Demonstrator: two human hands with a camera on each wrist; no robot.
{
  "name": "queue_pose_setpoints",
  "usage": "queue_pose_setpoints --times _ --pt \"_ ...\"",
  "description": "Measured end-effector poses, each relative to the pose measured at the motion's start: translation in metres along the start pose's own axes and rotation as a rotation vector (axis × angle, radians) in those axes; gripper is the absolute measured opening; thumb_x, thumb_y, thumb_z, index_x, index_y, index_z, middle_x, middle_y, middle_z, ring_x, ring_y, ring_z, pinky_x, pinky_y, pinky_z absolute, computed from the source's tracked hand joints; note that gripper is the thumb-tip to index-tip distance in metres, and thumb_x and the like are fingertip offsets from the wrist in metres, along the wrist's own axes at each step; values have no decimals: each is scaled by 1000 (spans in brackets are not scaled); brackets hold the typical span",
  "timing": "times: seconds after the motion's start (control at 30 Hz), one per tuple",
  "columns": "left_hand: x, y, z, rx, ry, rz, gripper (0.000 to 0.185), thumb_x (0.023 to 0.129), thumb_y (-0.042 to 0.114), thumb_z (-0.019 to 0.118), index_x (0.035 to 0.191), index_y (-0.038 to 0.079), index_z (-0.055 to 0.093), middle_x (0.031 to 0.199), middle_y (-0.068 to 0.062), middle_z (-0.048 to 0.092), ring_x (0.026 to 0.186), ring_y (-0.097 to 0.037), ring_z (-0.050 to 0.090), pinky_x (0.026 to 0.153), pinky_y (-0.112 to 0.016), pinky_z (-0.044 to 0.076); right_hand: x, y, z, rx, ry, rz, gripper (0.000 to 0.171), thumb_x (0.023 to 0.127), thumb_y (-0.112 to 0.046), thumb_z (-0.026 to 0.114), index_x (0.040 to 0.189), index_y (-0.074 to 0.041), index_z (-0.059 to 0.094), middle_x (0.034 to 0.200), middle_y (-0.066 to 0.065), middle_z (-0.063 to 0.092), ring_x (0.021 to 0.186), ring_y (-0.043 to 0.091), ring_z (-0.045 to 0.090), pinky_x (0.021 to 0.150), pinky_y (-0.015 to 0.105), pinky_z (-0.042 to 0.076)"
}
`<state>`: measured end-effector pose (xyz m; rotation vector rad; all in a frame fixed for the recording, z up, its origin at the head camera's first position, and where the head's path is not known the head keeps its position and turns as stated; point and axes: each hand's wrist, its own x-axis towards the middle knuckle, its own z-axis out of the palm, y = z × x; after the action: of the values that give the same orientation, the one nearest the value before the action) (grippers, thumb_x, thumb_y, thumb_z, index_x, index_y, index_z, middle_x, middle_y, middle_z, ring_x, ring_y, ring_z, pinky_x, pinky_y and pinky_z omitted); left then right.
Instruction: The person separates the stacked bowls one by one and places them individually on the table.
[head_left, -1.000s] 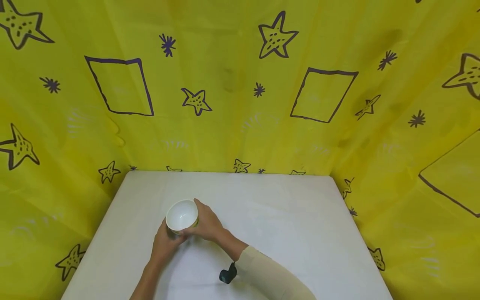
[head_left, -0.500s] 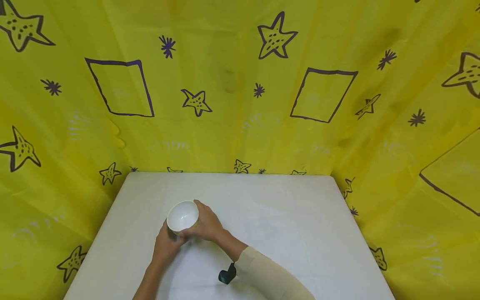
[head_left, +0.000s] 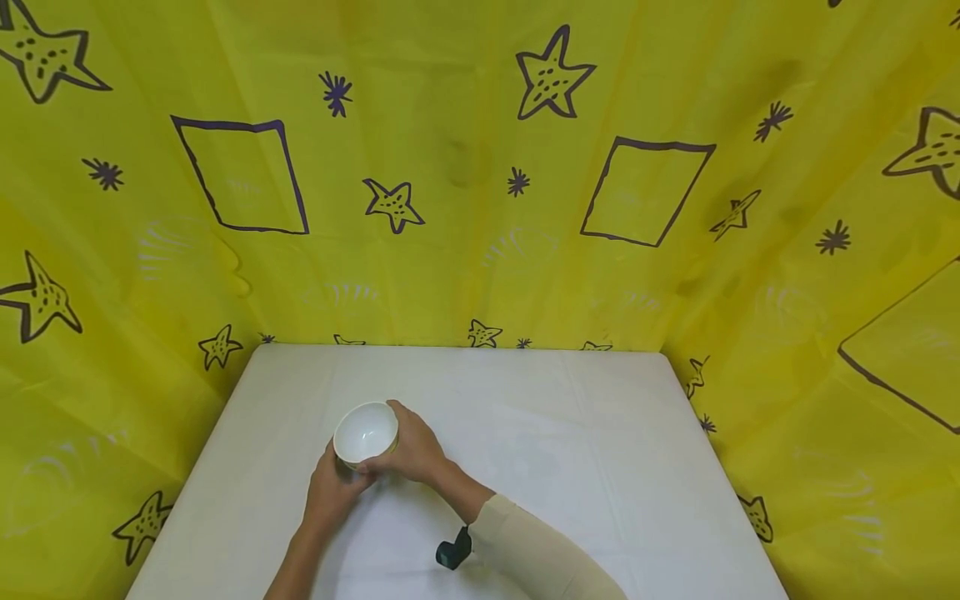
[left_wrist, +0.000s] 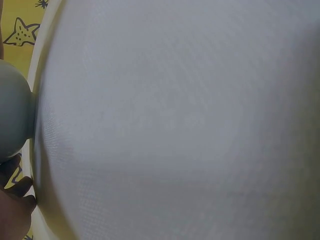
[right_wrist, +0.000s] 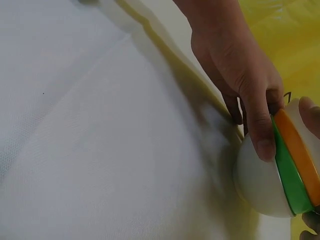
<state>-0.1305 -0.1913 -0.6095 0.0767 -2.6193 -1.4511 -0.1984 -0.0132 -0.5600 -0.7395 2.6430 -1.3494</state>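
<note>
Head view: both hands grip one bowl (head_left: 366, 432), located left of centre over the surface (head_left: 562, 442), mouth facing up. The left hand (head_left: 330, 496) holds the lower left side; the right hand (head_left: 412, 446) spans the right side, thumb at the near rim, fingers at the far rim. The surface's left edge lies nearer the bowl than its right edge; the widest stretch of surface extends rightward. Yellow sheeting (head_left: 465, 275) bounds the left, far and right edges. A dark device (head_left: 453, 550) sits beside the sleeve (head_left: 540, 542) on the right arm.

Left wrist view: the bowl's foot (left_wrist: 33, 116) faces the surface; contact cannot be determined. Curled fingers (left_wrist: 20, 187) appear below the bowl. The surface fills most of the view, its curved edge at left.

Right wrist view: a thumb (right_wrist: 262, 142) clamps the bowl's white wall beside a green band (right_wrist: 291, 180) and an orange band (right_wrist: 301, 152). Further fingers meet the bowl at the right margin, partly cut off.
</note>
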Motion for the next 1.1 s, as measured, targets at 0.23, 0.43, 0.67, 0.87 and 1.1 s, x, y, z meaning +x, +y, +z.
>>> queue_pose_setpoints --times 0.23,0.43,0.67,0.87,1.1 --pt "1 0 1 -1 16 24 95 85 19 88 154 -14 32 152 -39 43 143 -58 37 117 -70 31 -1 0 -1 -19 10 -6 92 69 -42 100 143 -12 54 126 1 66 111 14 63 89 25 54" --pt "-1 -1 1 3 20 21 95 84 20 87 155 -13 32 152 -39 44 143 -57 37 117 -70 31 -2 0 -1 -15 13 -20 96 70 -42 100 146 -11 51 128 1 66 112 12 63 91 25 54" --pt "0 3 1 -6 0 6 96 85 20 88 156 -11 32 154 -36 44 146 -54 37 118 -67 30 -3 -3 -4 11 29 -2 108 71 -42 99 156 -8 41 136 4 64 118 13 63 95 27 54" --pt "2 4 1 3 -25 -32 101 84 24 90 157 -10 29 155 -36 42 146 -54 36 119 -66 29 -5 -5 -7 26 52 10 112 71 -41 99 158 -5 38 140 7 64 121 15 63 98 30 54" --pt "4 2 2 -6 -28 -35 106 82 29 93 159 -5 29 157 -31 42 149 -50 35 121 -65 26 -5 -8 -12 58 99 9 107 74 -37 99 158 -7 39 141 5 63 123 17 63 103 33 54"
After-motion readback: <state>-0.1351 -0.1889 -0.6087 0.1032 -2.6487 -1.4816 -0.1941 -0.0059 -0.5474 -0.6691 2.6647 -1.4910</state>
